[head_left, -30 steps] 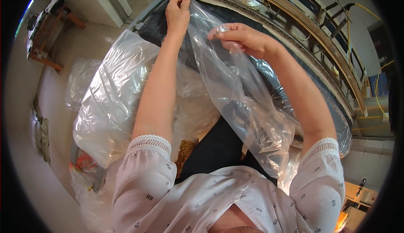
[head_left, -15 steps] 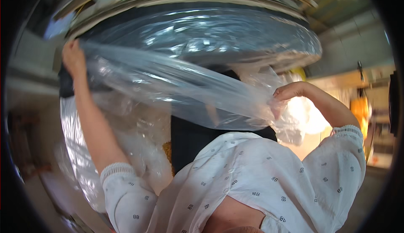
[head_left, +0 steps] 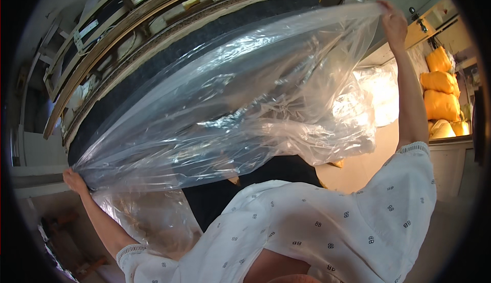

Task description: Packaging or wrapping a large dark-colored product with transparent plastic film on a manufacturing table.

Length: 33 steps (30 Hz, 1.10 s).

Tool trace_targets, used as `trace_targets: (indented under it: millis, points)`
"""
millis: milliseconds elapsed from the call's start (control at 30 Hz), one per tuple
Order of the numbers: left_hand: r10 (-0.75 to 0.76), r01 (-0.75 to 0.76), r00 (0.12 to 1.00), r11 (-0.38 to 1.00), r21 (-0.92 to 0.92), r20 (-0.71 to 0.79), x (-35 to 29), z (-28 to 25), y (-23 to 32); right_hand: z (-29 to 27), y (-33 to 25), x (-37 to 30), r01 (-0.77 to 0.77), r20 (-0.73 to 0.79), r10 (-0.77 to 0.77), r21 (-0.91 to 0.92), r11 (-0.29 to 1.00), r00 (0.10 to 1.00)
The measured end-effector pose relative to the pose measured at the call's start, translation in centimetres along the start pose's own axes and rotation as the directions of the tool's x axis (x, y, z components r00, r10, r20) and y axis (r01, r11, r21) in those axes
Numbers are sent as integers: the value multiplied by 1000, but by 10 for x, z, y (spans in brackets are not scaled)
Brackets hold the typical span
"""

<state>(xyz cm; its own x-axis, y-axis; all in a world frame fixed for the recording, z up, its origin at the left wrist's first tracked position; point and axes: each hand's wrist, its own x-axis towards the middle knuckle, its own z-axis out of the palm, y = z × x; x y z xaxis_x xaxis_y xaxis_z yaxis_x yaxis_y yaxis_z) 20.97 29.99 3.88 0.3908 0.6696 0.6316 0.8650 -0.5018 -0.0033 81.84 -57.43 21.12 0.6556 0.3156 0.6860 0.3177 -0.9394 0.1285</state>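
A wide sheet of clear plastic film (head_left: 220, 99) stretches between my two hands, creased and shiny, over a dark-covered table (head_left: 117, 91). At the left, my left hand (head_left: 75, 180) is closed on the film's gathered corner by the table's near left end. My right hand (head_left: 394, 23) is raised at the far right, its fingers pinched on the film's upper edge. Loose folds of the film bunch toward the right and hang over the near side. More clear film (head_left: 153, 216) hangs below, in front of my body.
Wooden and metal rails (head_left: 97, 63) run along the table's far side. Several yellow-orange bundles (head_left: 441, 96) are stacked at the right, above a pale cabinet (head_left: 445, 165). Bright light falls on crumpled plastic (head_left: 381, 91) near them.
My right hand has swung up and away to the far right, spreading the film wide. My left hand has come down nearer, still gripping film. The view has turned.
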Motion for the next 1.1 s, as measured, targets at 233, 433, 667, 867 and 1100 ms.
trace_targets:
  millis: [233,433,667,867,1100]
  points:
    - [-122,117,988,991,61,92,-15,-20,10,58,-18,-49,407,177,-382,-131,904,907]
    - [-117,105,987,989,107,114,-10,-20,-13,53,-54,-75,116,348,-149,115,987,926]
    - [-115,113,993,992,50,35,-11,-23,-20,18,-113,-50,251,139,-388,559,790,911]
    - [-216,210,976,969,128,33,-11,-9,-9,47,-168,-60,127,297,-452,704,699,841]
    - [-500,538,837,675,-505,224,5,-61,-96,40,-198,-78,293,227,-547,650,701,806]
